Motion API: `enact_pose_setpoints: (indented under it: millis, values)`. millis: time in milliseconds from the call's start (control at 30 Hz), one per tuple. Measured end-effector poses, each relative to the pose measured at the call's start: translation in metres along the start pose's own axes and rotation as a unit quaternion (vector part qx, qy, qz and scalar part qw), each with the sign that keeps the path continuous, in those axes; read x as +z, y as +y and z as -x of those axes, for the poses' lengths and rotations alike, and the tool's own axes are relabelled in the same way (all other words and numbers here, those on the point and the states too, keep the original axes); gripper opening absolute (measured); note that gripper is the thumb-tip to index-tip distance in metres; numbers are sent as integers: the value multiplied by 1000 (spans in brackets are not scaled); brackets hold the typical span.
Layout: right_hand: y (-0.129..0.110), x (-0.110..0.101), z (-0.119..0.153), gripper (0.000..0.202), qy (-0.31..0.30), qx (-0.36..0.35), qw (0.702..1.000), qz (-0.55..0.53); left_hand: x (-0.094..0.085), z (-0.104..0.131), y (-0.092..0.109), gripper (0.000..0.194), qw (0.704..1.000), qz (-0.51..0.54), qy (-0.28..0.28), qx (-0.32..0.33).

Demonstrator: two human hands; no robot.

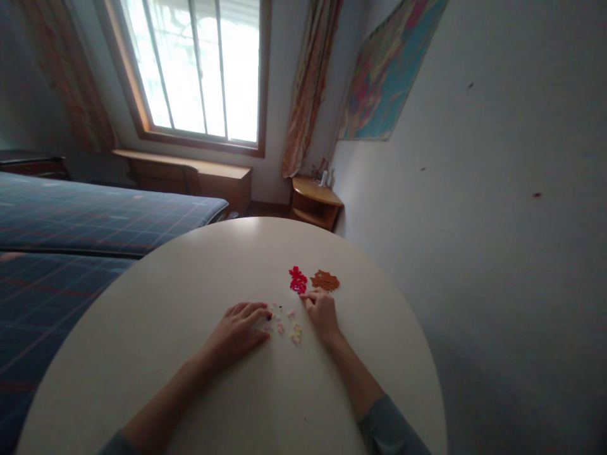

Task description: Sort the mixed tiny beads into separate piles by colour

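Note:
My left hand (244,327) rests on the white round table (222,272), thumb and fingers apart. Its fingertips are beside scattered small pale pink and yellow pieces (296,333); a tiny dark piece (269,317) lies at one fingertip, and whether it is touched I cannot tell. My right hand (323,313) has its index finger stretched toward the near edge of a pile of small red pieces (298,280), with the other fingers partly curled. Just beyond that hand sits a pile of small brown pieces (325,280). The kind of these pieces is too small to make out.
A bed with a blue checked cover (104,212) stands left of the table. Close on the right is a white wall (497,253) with a map (386,76). A wooden corner shelf (315,193) and a low wooden cabinet (222,180) stand beyond, under a bright window (203,69).

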State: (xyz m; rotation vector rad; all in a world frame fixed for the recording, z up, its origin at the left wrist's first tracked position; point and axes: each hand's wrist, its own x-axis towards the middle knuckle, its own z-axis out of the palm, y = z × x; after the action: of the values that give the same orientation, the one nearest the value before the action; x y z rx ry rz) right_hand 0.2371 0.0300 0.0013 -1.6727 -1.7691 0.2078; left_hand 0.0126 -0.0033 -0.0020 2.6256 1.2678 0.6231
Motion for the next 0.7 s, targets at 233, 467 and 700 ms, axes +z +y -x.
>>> enact_pose_setpoints:
  millis: [233,467,700]
  values:
    - [3,3,0,24,14,-17,1000,-7,-1,0,1,30,1000,2,-1,1]
    - [3,2,0,25,17,-18,1000,-19,-1,0,1,30,1000,-3,-4,-4]
    - [-7,-1,7,29,-14,-178,984,-28,-2,0,3,31,1000,-7,10,0]
